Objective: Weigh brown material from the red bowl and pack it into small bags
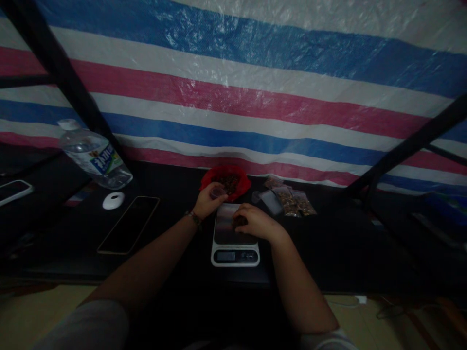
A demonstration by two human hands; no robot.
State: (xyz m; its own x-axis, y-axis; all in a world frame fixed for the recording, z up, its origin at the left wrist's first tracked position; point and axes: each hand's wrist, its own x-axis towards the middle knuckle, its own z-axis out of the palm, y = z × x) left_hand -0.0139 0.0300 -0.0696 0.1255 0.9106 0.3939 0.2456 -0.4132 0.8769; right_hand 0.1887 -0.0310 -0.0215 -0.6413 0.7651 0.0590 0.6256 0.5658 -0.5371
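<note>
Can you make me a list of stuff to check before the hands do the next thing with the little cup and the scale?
1. Left hand grips the small cup by the red bag: ok.
2. Right hand rests over the scale holding something dark: ok, though what it is cannot be told.
3. Scale sits flat on the black table: ok.
4. Scale display readable: cannot tell, too dim.
5. Small filled bags lie apart from the scale: ok.
6. Phone and water bottle are away from both hands: ok.

My single head camera looks forward and down, close over the white digital kitchen scale (235,238); striped tarpaulin wall (255,97) behind it.
</note>
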